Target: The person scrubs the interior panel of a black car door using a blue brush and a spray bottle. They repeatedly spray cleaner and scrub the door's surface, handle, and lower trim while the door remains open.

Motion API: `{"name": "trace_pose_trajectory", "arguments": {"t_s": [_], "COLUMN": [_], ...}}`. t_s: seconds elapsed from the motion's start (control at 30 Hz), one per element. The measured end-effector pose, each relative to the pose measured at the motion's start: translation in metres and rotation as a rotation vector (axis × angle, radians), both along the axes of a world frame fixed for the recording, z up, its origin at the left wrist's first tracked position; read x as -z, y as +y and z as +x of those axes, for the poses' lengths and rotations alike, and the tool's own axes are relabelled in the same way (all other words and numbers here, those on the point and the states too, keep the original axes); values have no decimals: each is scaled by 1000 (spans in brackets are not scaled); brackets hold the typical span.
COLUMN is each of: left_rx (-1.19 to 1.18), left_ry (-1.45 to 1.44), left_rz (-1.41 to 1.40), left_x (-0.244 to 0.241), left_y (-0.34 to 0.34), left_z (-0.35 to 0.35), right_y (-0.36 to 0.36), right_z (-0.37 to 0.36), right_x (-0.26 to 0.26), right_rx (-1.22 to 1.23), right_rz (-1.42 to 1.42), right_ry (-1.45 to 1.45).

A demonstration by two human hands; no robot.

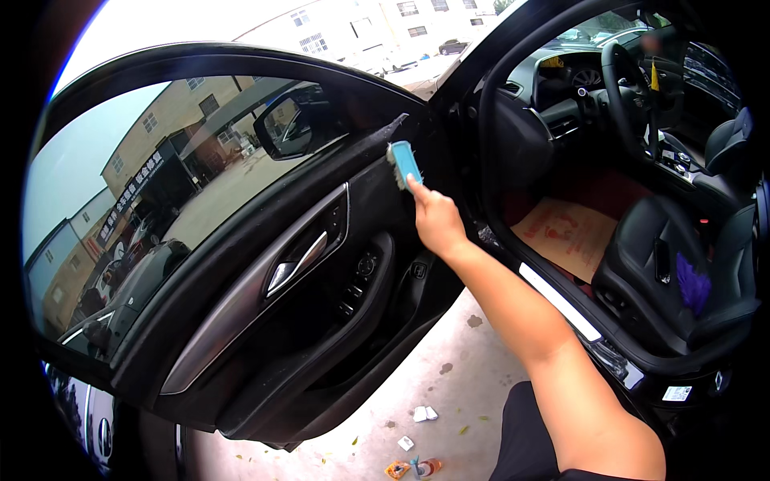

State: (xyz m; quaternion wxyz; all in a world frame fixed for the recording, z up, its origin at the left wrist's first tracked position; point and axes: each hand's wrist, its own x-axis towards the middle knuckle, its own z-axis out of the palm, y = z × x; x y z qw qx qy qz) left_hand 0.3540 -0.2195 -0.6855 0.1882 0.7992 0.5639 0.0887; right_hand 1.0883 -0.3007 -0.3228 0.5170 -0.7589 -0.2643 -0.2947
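Note:
My right hand [442,219] reaches out from the lower right and grips a brush [406,159] with a light-blue back and pale bristles. The bristles face the front upper part of the black door panel [376,207] of an open car door; whether they touch it I cannot tell. Just above the brush, a whitish streak [394,125] lies on the trim below the window. Lower on the door are a silver inner handle [295,267], window switches [352,297] and an armrest pull. My left hand is out of view.
To the right, the cabin shows a steering wheel [628,102], a paper floor mat [565,237], and a black seat [637,240] bearing a dark object [662,260] and a purple cloth [693,282]. A bottle [429,467] and white pieces [425,413] lie on concrete [481,361].

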Motion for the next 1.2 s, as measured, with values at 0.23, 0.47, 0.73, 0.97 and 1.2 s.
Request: {"name": "trace_pose_trajectory", "arguments": {"t_s": [0.23, 0.47, 0.73, 0.97, 1.2], "left_rx": [12, 21, 11, -4, -3], "left_ry": [24, -8, 17, 36, 47], "left_rz": [24, 39, 28, 8, 26], "left_x": [-6, -7, -9, 2, -1], "left_y": [-7, -9, -8, -10, -2], "left_z": [22, 22, 13, 6, -7], "right_y": [-14, -31, -46, -16, -47], "right_z": [-8, -8, 8, -1, 14], "right_x": [4, 41, 28, -3, 8], "right_rx": [29, -42, -30, -142, -39], "right_rz": [-57, -263, -517, -696, -680], "right_ry": [-109, -399, -783, -1180, -988]}}
